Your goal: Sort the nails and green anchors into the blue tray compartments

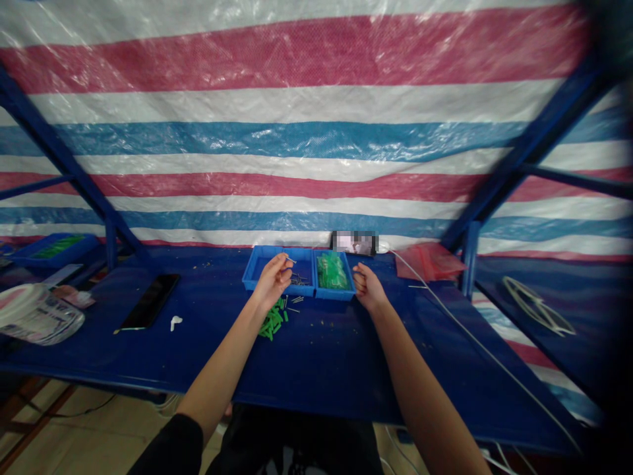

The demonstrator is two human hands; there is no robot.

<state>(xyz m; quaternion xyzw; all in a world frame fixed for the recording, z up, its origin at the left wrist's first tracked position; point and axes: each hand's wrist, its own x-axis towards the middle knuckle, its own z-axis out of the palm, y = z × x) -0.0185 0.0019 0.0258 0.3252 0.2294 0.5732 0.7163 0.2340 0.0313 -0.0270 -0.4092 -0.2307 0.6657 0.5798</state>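
My left hand [275, 278] is raised over the left blue bin [251, 267], its fingers pinched on a thin screw [289, 259]. More loose screws [299, 280] lie inside that bin, and a few rest on the table in front of it. Beneath my left wrist spreads a pile of green wall plugs [271, 322]. The right blue bin [336, 294] holds a clear bag of green pieces [332, 270]. Just beside its right edge, my right hand [367, 285] is closed with curled fingers; whatever they may hold is hidden.
A propped phone [354, 243] with a white cable stands behind the bins, near red plastic bags [429, 262]. To the left are a dark phone [151, 302], a white earbud [175, 322] and a white tub [37, 313]. Blue frame posts [471, 257] flank the blue table [326, 369].
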